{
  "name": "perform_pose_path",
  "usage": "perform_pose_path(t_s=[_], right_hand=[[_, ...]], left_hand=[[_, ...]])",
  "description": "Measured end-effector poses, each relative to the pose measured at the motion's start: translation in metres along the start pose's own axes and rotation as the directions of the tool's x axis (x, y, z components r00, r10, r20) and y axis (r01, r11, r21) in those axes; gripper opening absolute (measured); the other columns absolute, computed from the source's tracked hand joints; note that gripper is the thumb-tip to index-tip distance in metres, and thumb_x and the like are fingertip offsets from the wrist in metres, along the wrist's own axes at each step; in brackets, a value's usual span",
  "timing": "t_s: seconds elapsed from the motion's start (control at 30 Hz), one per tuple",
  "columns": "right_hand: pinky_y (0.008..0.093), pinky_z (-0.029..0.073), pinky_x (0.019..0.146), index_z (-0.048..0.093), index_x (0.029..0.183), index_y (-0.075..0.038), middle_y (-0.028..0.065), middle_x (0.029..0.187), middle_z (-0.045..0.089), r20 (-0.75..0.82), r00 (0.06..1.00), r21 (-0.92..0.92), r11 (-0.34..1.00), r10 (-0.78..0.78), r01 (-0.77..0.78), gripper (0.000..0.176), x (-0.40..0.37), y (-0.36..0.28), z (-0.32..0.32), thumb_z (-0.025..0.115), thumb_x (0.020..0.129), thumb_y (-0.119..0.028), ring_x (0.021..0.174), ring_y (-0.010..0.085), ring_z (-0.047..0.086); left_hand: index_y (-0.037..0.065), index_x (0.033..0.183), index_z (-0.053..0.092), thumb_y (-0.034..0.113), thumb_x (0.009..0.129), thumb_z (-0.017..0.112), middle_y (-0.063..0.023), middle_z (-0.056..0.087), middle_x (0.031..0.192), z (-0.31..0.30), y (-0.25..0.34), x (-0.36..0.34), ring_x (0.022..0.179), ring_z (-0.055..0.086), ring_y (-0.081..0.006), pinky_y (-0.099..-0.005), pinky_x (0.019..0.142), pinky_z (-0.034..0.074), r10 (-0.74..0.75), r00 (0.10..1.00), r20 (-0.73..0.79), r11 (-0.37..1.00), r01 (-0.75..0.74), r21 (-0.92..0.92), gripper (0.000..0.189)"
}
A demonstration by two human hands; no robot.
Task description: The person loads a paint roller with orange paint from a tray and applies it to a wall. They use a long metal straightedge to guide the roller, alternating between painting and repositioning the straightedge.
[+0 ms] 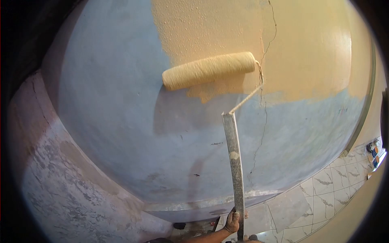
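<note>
A long-handled paint roller [208,71] coated in cream-yellow paint rests against the wall, at the lower edge of the yellow coat. Its bent wire frame joins the top of a flat, grey, paint-marked pole [234,162], which runs down to the bottom of the view. My left hand [232,222] is closed around the pole near its lower end, the thumb on the front. Lower down, at the bottom edge, my right hand [253,238] shows only in part, its fingers bent against the pole.
Yellow paint [308,52] covers the wall's upper right; blue-grey wall [109,101] shows left and below. A crack runs down the wall. A mottled wall [73,182] stands at left. Marble-patterned floor tiles [324,182] lie lower right, with small items [375,152] beyond.
</note>
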State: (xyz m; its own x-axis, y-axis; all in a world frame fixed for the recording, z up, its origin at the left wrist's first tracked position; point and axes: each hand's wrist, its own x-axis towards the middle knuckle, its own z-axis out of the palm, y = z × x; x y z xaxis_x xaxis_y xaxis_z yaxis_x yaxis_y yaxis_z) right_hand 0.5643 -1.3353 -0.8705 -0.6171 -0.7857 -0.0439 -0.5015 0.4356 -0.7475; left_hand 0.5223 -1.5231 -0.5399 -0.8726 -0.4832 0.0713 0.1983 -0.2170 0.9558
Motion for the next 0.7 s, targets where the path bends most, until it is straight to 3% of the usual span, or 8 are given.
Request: perform_pose_path(t_s=[0.03,0.17,0.27,0.33,0.43,0.63,0.67,0.7], right_hand=[[0.0439,0.046,0.094,0.044,0.134,0.004,0.0289,0.124,0.055,-0.027,0.999,-0.028,0.999,-0.027,0.026,0.058,-0.002,0.009,0.011,0.051,0.097,-0.041,0.114,0.0387,0.056],[0.0429,0.048,0.091,0.048,0.131,0.003,0.0278,0.120,0.058,-0.023,0.999,-0.044,0.999,-0.034,0.033,0.056,0.000,0.023,0.027,0.049,0.097,-0.042,0.110,0.0369,0.059],[0.0428,0.048,0.090,0.049,0.130,0.003,0.0273,0.119,0.059,0.020,1.000,-0.021,1.000,-0.016,0.016,0.055,0.003,0.018,0.029,0.049,0.097,-0.042,0.109,0.0366,0.059],[0.0427,0.048,0.090,0.050,0.130,0.002,0.0270,0.118,0.059,0.046,0.999,-0.001,1.000,-0.011,0.011,0.055,0.011,0.009,0.027,0.049,0.097,-0.042,0.108,0.0364,0.060],[0.0426,0.048,0.089,0.050,0.129,0.002,0.0265,0.116,0.060,0.061,0.998,0.032,0.999,-0.003,0.001,0.054,0.035,-0.008,0.024,0.048,0.097,-0.042,0.106,0.0361,0.060],[0.0424,0.049,0.087,0.052,0.127,0.001,0.0256,0.113,0.061,0.042,0.999,0.067,0.998,0.012,-0.015,0.053,0.077,-0.042,0.020,0.048,0.098,-0.043,0.104,0.0355,0.061],[0.0424,0.049,0.087,0.052,0.127,0.000,0.0254,0.113,0.061,0.043,0.999,0.064,0.998,0.009,-0.012,0.053,0.079,-0.044,0.020,0.047,0.098,-0.043,0.103,0.0354,0.062],[0.0424,0.049,0.086,0.053,0.127,0.000,0.0253,0.112,0.062,0.047,0.999,0.051,0.999,-0.003,0.001,0.053,0.081,-0.047,0.022,0.047,0.098,-0.043,0.103,0.0353,0.062]], left_hand=[[0.000,0.111,0.054,0.061,0.094,0.044,-0.0097,0.062,0.094,-0.001,0.001,-0.004,0.087,0.059,-0.0180,-0.0349,0.083,0.047,-0.038,0.999,-0.017,0.994,0.040,0.099,0.064],[0.000,0.108,0.057,0.059,0.096,0.039,-0.0104,0.062,0.092,-0.021,-0.061,-0.010,0.087,0.059,-0.0195,-0.0356,0.084,0.046,0.000,1.000,-0.020,0.998,0.001,0.064,0.062],[0.000,0.106,0.058,0.057,0.098,0.036,-0.0110,0.062,0.091,-0.024,-0.065,-0.025,0.087,0.059,-0.0205,-0.0361,0.084,0.046,0.017,0.999,-0.034,0.999,-0.015,0.049,0.061],[0.001,0.107,0.058,0.054,0.099,0.035,-0.0105,0.062,0.087,-0.003,-0.014,-0.029,0.084,0.059,-0.0193,-0.0359,0.081,0.046,0.037,0.987,-0.153,0.959,0.009,0.283,0.058],[0.001,0.105,0.055,0.055,0.100,0.032,-0.0096,0.061,0.084,-0.019,-0.042,-0.027,0.079,0.059,-0.0185,-0.0362,0.077,0.047,0.045,0.991,-0.128,0.909,0.012,0.416,0.059],[0.009,0.098,0.055,0.051,0.101,0.034,0.0013,0.051,0.077,-0.041,-0.041,0.004,0.068,0.047,-0.0119,-0.0292,0.060,0.039,0.287,0.955,-0.073,0.931,-0.260,0.255,0.048],[0.007,0.122,0.049,0.059,0.096,0.040,0.0009,0.054,0.077,-0.036,-0.037,0.006,0.064,0.050,-0.0099,-0.0255,0.057,0.043,0.228,0.961,-0.159,0.967,-0.204,0.154,0.059],[0.007,0.122,0.049,0.059,0.096,0.040,0.0009,0.054,0.077,-0.030,-0.021,0.012,0.064,0.050,-0.0099,-0.0255,0.057,0.043,0.236,0.960,-0.154,0.965,-0.212,0.156,0.059]])
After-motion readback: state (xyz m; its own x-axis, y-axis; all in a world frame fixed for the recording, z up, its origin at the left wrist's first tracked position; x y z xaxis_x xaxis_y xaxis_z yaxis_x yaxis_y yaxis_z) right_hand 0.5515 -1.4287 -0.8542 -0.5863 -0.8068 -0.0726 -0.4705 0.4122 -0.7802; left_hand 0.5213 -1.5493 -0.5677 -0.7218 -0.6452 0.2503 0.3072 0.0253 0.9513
